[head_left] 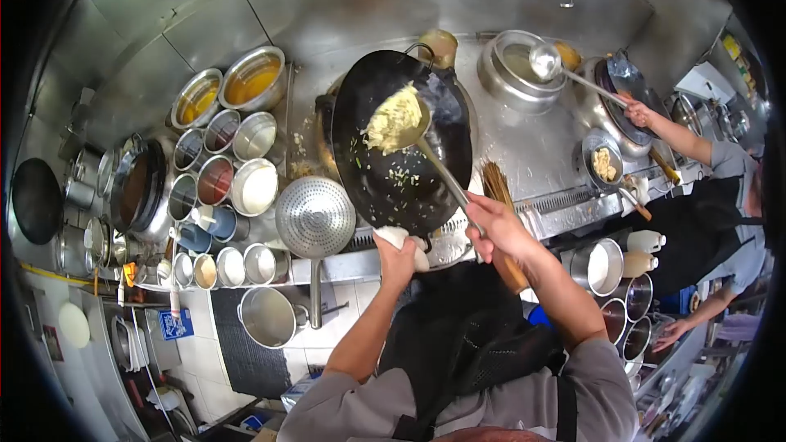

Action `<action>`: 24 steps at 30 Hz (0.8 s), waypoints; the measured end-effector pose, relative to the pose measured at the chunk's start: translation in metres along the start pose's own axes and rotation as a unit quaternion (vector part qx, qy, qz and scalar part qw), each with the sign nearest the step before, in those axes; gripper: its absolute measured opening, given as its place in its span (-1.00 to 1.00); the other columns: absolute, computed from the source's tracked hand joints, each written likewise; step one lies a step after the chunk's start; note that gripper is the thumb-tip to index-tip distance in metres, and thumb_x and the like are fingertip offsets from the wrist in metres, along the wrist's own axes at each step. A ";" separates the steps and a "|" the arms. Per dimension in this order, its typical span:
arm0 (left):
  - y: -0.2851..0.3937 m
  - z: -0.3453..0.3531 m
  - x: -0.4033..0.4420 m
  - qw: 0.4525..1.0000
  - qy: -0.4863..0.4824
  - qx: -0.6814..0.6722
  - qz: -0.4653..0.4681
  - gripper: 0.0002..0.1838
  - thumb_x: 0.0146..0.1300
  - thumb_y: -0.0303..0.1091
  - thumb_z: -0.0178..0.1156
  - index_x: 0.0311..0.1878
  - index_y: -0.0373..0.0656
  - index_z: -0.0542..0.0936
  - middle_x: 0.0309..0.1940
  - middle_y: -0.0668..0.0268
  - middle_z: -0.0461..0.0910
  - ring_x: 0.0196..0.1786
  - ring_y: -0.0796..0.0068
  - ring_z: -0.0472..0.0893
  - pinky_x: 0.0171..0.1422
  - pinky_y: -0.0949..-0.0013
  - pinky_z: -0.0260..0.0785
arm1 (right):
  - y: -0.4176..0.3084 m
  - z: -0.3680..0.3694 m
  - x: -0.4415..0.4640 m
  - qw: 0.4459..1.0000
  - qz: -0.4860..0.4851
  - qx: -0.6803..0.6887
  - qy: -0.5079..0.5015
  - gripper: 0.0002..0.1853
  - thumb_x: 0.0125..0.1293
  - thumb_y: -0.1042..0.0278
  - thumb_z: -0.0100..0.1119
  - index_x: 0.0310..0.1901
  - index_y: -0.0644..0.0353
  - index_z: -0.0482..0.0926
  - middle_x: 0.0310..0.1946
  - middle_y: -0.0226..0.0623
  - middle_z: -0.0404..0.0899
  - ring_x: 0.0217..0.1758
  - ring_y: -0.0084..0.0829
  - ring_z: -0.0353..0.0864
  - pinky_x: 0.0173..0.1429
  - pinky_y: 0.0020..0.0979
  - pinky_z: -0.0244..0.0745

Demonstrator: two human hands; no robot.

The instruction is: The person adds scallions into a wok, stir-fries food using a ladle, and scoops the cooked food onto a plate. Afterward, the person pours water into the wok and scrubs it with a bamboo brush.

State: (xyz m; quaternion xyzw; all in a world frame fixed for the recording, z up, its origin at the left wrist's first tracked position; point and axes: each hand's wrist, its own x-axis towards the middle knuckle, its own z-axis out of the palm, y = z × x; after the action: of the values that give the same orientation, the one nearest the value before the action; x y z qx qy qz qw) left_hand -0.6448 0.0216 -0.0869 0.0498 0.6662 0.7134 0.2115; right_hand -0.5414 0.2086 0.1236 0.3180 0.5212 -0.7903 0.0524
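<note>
My left hand [399, 262] is closed around a folded white cloth [401, 237] at the near edge of a black wok [360, 172]. The wok is tilted, its inside facing me. In my right hand [501, 225] is a long-handled ladle [442, 168] with a wooden grip end; its bowl is inside the wok. Pale yellow food [395, 120], perhaps egg or fried rice, is heaped at the ladle's bowl. Small white and green bits are scattered lower on the wok's surface.
Left of the wok lie a perforated strainer [315, 217], several seasoning pots and two bowls of yellow liquid [253, 80]. A bamboo brush [496, 180] stands to the right. Farther right, a co-worker's hand [639, 112] holds another ladle [547, 60] over a steel pot [516, 94].
</note>
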 end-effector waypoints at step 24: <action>-0.045 -0.065 -0.007 0.995 -0.008 0.095 0.026 -0.52 0.25 -0.53 0.20 0.19 -0.24 0.27 -0.07 0.16 0.49 -0.07 0.34 0.59 0.03 0.22 0.53 | -0.080 -0.024 -0.041 0.994 0.104 -0.019 0.022 -0.85 0.56 0.32 0.04 -0.18 0.17 0.38 -0.49 -0.46 0.37 -0.64 -0.70 0.29 -0.61 -0.54 0.22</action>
State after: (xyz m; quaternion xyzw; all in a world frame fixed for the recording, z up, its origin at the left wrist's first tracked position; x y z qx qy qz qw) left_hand -0.6513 -0.0405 -0.1366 0.0924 0.7276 0.6519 0.1926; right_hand -0.5316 0.2551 0.2039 0.3870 0.5007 -0.7635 0.1290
